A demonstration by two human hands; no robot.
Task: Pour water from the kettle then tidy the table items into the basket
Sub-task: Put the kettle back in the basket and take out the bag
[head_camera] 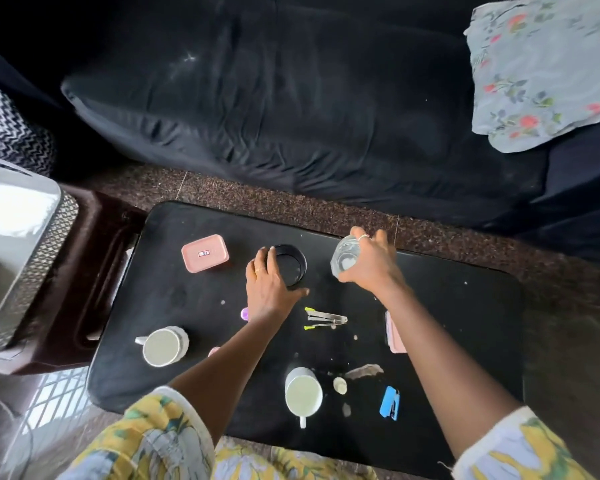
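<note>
My left hand (269, 282) grips the near-left rim of a round black container (296, 263) standing on the black table (447, 306). My right hand (371, 263) holds a clear glass (343, 259) tilted toward that container, a little above the table. Two white mugs stand nearer to me, one at the left (163, 346) and one at the front (303, 396). A pink lidded box (205, 253) lies left of the black container. No kettle is recognisable in view.
A metal stapler with yellow tips (326, 318), a blue stapler (390, 402), a pink flat item (393, 336) under my right forearm, a small purple cap (244, 313) and crumbs lie on the table. A white latticed basket (24, 244) stands on a brown stool at left. A dark sofa lies beyond.
</note>
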